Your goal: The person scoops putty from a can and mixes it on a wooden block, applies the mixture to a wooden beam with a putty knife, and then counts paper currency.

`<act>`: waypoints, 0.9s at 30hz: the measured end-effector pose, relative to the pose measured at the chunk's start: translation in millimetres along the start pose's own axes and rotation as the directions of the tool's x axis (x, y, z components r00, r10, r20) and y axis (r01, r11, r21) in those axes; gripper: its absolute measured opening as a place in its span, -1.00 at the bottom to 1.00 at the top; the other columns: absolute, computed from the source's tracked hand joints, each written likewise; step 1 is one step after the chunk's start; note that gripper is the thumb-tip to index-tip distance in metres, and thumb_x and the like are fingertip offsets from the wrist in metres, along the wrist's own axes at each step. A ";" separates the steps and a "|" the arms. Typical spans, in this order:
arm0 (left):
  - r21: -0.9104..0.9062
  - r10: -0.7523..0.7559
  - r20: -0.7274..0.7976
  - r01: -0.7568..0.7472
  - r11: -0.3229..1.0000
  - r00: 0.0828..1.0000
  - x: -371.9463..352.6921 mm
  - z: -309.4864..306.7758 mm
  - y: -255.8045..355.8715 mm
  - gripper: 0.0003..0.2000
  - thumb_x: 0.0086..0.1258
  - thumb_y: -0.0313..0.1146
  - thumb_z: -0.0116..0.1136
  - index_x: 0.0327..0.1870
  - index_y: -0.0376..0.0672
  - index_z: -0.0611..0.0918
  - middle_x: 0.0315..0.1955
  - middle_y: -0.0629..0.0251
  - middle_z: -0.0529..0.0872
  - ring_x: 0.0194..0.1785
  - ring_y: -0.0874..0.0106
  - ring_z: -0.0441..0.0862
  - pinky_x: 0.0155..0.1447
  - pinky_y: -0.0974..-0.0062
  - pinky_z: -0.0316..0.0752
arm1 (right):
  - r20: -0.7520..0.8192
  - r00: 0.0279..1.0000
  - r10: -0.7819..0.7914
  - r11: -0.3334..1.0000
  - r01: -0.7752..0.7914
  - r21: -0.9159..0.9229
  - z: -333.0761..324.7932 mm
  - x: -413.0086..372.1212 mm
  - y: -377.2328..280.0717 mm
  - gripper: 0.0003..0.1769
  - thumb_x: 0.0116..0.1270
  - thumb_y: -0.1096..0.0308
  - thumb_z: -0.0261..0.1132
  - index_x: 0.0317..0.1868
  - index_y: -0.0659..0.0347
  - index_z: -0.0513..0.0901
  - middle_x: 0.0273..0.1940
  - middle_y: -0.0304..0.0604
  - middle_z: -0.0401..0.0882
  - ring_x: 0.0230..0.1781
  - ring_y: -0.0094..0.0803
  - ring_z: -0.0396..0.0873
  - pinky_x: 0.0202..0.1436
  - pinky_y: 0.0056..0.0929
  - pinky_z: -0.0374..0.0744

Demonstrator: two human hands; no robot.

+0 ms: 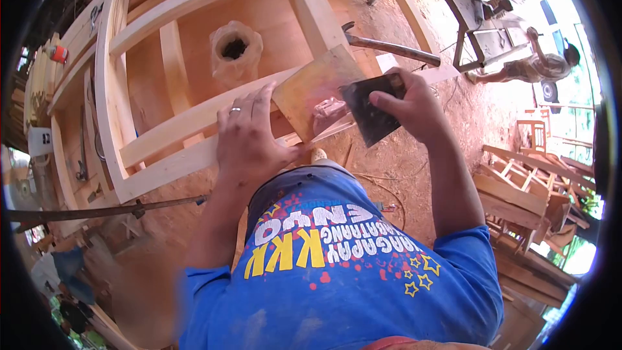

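Pink paste (lumpy) on board, spreader in pinching right hand, left hand splayed

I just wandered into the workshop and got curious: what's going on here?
The person's right hand holds a dark, flat plate at a lump of pinkish paste on a square board. The left hand is at the board's edge; its grip is hard to make out. A hammer and an open plastic bag are near the wooden frame.
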State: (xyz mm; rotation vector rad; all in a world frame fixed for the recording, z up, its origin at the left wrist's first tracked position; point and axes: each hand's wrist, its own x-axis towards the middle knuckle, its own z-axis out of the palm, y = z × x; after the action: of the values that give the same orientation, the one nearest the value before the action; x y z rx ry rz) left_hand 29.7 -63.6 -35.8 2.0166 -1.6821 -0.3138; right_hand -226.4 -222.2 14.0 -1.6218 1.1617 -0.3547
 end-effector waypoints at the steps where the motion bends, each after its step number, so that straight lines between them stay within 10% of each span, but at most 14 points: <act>1: -0.015 0.007 -0.003 -0.007 1.000 1.000 1.4 -0.6 -1.4 0.10 -0.17 0.11 0.72 0.49 -0.17 0.45 0.31 0.06 0.65 0.40 0.12 0.56 0.50 0.04 0.28 | -0.015 1.000 0.000 0.998 -0.001 -0.056 7.6 -1.5 -4.4 -0.66 0.37 0.36 0.50 0.02 0.40 0.65 -0.23 -0.12 0.80 -0.24 -0.50 0.73 -0.11 -0.43 0.67; 10: -0.022 0.022 -0.020 -0.023 1.000 1.000 3.9 0.0 -5.7 0.01 -0.12 0.08 0.66 0.44 -0.18 0.50 0.28 0.13 0.68 0.37 0.16 0.57 0.47 0.07 0.31 | -0.051 0.999 -0.016 0.977 0.005 -0.214 45.7 -15.2 -23.9 -0.67 0.36 0.37 0.48 0.01 0.40 0.64 -0.23 -0.06 0.82 -0.21 -0.43 0.77 -0.05 -0.38 0.69; 23: 0.006 0.039 -0.013 -0.039 0.999 0.999 1.5 -1.6 -5.4 0.10 -0.12 0.16 0.67 0.50 -0.16 0.42 0.24 0.04 0.68 0.36 0.14 0.59 0.51 0.05 0.29 | -0.154 0.979 -0.137 0.966 0.167 0.199 32.5 -34.1 -44.1 -0.74 0.43 0.42 0.49 0.01 0.38 0.66 -0.13 -0.13 0.83 -0.14 -0.49 0.77 -0.02 -0.46 0.71; 27: 0.009 0.025 0.022 -0.025 1.000 0.999 3.9 -1.0 4.3 0.09 -0.03 0.16 0.62 0.52 -0.24 0.39 0.37 0.13 0.59 0.45 0.23 0.52 0.56 0.08 0.22 | -0.188 0.848 -0.496 0.809 0.373 -0.454 33.2 -39.0 -59.3 -0.81 0.40 0.62 0.37 -0.01 0.32 0.67 -0.16 -0.09 0.78 -0.13 -0.30 0.82 -0.03 -0.34 0.75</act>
State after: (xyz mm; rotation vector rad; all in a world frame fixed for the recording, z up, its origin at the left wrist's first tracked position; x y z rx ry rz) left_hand 27.3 -67.7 -32.3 2.0036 -1.7238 -0.3208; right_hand -191.6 -173.2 64.2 -2.2762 1.1156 -0.7200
